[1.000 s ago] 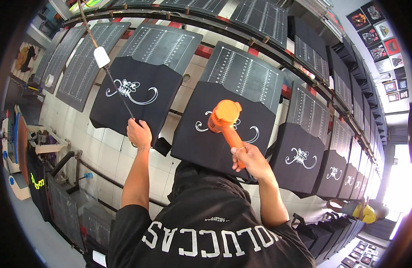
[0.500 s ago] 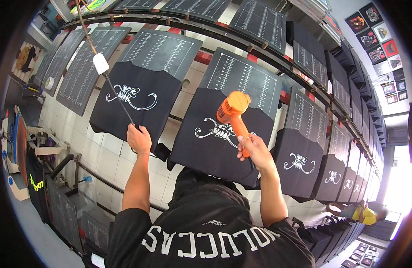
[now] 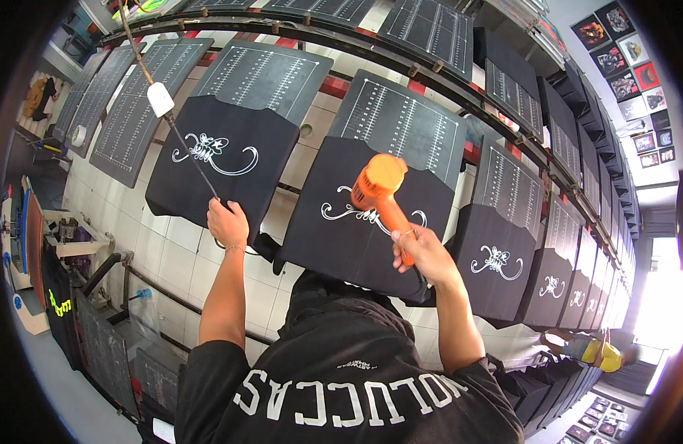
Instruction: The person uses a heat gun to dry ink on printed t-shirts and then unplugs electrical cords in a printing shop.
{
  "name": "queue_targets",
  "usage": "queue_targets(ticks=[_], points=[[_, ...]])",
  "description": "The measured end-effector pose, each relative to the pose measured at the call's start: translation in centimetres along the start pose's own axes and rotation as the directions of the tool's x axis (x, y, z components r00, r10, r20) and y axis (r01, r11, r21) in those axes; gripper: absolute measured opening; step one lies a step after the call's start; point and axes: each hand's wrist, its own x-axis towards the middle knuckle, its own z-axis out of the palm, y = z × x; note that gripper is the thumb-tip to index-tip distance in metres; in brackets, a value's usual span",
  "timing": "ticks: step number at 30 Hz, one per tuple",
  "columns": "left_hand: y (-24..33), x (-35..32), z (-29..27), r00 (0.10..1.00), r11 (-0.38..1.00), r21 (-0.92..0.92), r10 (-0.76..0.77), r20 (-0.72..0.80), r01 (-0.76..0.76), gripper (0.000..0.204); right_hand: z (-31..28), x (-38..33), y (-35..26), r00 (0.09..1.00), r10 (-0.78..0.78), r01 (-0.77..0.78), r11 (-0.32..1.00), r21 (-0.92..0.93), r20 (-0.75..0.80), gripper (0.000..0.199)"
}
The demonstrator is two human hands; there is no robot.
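My right hand (image 3: 424, 255) is wrapped round the handle of an orange hair dryer (image 3: 384, 177). The dryer is over a black T-shirt (image 3: 326, 248) stretched on a printing board, and its head hides part of the white print. My left hand (image 3: 228, 222) is closed on a dark power cord (image 3: 192, 154), which runs up to a white connector (image 3: 160, 99) hanging at the upper left. Behind that cord lies another black T-shirt (image 3: 230, 122) with a white curling print, flat on its board.
More printed shirts on boards (image 3: 495, 259) run off to the right. Bare dark boards (image 3: 145, 115) with white ruled marks stand at the left. A long metal rail (image 3: 341, 44) passes behind the boards. A person in a yellow top (image 3: 607, 357) is far right.
The hair dryer's head has swung slightly left over the shirt. My left hand still grips the cord, and the whole view has shifted a little.
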Motion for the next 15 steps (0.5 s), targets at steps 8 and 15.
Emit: queue_targets(ticks=[8,15], points=[[-0.1,0.0,0.4,1.0,1.0,-0.003,0.002,-0.008,-0.002,0.031,-0.1,1.1,0.2,0.997,-0.023,0.026,0.999,0.031,-0.079,0.031],[0.0,0.0,0.3,1.0,1.0,0.009,-0.01,0.008,0.01,0.031,-0.3,-1.8,1.2,0.999,0.04,-0.04,0.999,0.021,0.004,0.03]])
